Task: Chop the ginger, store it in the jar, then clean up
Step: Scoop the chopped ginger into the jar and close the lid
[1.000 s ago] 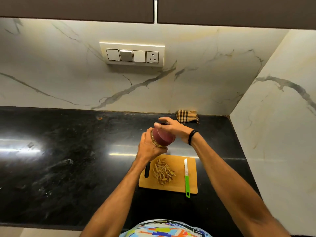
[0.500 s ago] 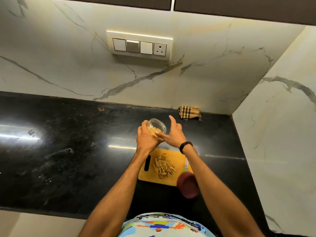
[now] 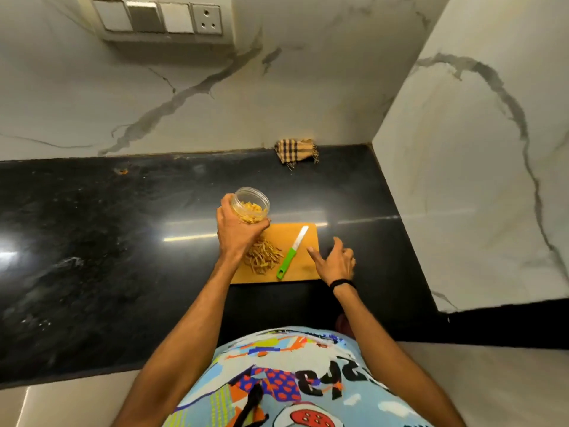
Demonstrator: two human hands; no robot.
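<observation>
My left hand (image 3: pixel 238 234) grips a clear plastic jar (image 3: pixel 251 206), lidless and tilted, with some yellow ginger pieces inside, above the left end of a wooden cutting board (image 3: pixel 303 266). A pile of ginger strips (image 3: pixel 263 257) lies on the board just below that hand. A knife with a white blade and green handle (image 3: pixel 292 252) lies diagonally on the board. My right hand (image 3: pixel 334 260) hovers open and empty over the board's right edge, fingers spread. A bit of the maroon lid (image 3: pixel 341 323) shows behind my right forearm near the counter's front.
The black stone counter (image 3: pixel 107 241) ends at a marble back wall and a marble side wall (image 3: pixel 477 180) on the right. A checked cloth (image 3: pixel 295 151) lies in the back corner. A switch panel (image 3: pixel 160 18) is on the wall.
The maroon lid came off the jar and went down to the right with my right hand. That hand is now empty over the board. My left hand still holds the jar.
</observation>
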